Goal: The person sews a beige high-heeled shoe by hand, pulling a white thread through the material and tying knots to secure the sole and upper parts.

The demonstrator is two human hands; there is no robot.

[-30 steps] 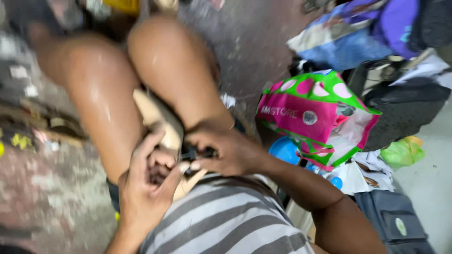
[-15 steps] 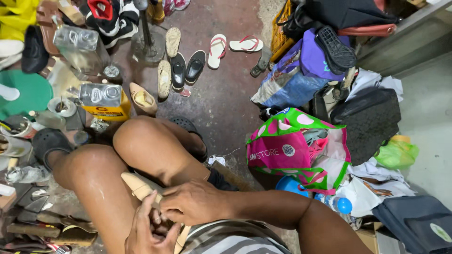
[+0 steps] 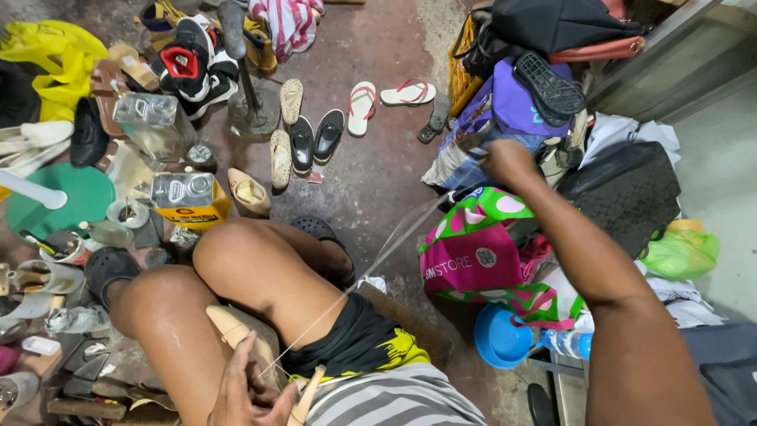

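Observation:
I sit with bare knees over a beige shoe (image 3: 236, 331) wedged between my thighs. My left hand (image 3: 248, 390) presses on the shoe near my lap. My right hand (image 3: 505, 160) is stretched out far to the right, fist closed on a tool and on the end of a pale thread (image 3: 378, 256). The thread runs taut from that fist down to the shoe under my left hand.
Sandals, slippers and shoes (image 3: 303, 138) lie on the stained floor ahead. A yellow can (image 3: 189, 197), tins and tools crowd the left. A pink and green bag (image 3: 481, 252), a blue bowl (image 3: 497, 339), dark bags and a purple bag (image 3: 512, 102) pile up on the right.
Both hands were together at the shoe in my lap. My right hand has since swung out and up to the right, drawing the thread tight. The camera view has lifted toward the floor.

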